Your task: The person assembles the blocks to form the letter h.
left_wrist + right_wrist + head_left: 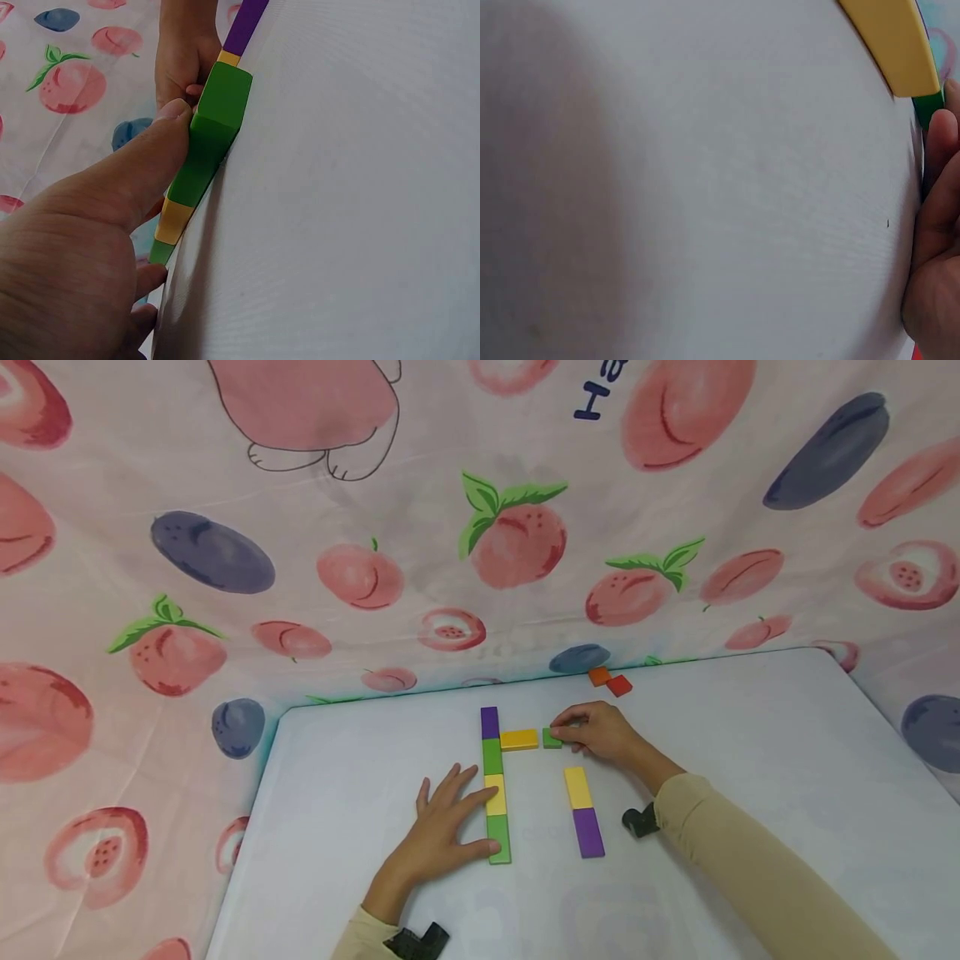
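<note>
Clearly laid flat beside the long column of purple, green, yellow and green blocks (494,785), with fingers spread straight and the thumb pressed against the near green block (214,139): left hand (442,835), probably there to keep the row from sliding. Curled at the fingertips around a small green block (552,739): right hand (600,732), pinching it just beside the yellow block (519,740) lying crosswise, likely to line it up. Apart to the right, a yellow and purple pair (582,811); farther back, two orange-red blocks (609,681) near the edge of the white table (750,735). No container anywhere in view, as far as can be seen.
</note>
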A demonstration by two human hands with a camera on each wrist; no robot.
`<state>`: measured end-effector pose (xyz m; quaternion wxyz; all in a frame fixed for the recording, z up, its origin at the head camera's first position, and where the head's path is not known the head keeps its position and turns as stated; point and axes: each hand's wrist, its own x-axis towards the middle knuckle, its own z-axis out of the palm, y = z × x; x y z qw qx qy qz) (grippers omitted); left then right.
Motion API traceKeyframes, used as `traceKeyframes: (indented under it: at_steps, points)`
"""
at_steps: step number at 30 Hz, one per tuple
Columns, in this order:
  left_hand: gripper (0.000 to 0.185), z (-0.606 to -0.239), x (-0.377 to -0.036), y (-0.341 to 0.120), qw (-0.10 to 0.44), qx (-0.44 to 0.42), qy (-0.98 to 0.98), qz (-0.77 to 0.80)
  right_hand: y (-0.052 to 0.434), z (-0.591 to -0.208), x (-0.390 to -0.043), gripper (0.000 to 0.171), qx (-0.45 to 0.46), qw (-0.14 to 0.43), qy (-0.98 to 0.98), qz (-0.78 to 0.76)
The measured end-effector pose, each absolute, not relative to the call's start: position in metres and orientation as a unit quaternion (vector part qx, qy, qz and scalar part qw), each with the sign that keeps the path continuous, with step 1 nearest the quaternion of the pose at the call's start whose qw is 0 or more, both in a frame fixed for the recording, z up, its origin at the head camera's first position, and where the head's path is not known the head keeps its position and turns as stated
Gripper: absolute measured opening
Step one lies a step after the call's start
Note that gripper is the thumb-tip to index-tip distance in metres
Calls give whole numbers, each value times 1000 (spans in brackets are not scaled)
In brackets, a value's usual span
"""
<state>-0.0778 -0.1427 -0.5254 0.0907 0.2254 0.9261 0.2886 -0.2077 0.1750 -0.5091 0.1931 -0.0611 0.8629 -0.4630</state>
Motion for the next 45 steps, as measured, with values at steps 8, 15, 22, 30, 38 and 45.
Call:
traceKeyframes:
  at_steps: [8, 15, 22, 30, 38, 45]
  points:
    - [73, -525, -77, -142, 87, 226, 925, 291, 180, -508, -207, 27, -86, 199, 858, -465]
    - [74, -525, -77, -142, 88, 227, 925, 291, 180, -507, -206, 25, -85, 201, 858, -466]
    - [74, -526, -77, -143, 90, 228, 924, 293, 179, -510, -207, 26, -93, 198, 865, -452]
    - [74, -525, -77, -143, 89, 228, 924, 293, 178, -509, -207, 27, -99, 192, 872, -439]
    - [73, -523, -77, -141, 92, 222, 925, 295, 179, -508, -207, 28, -84, 202, 868, -447]
    - [73, -522, -77, -141, 94, 220, 925, 295, 179, -510, -208, 26, -81, 208, 864, -451]
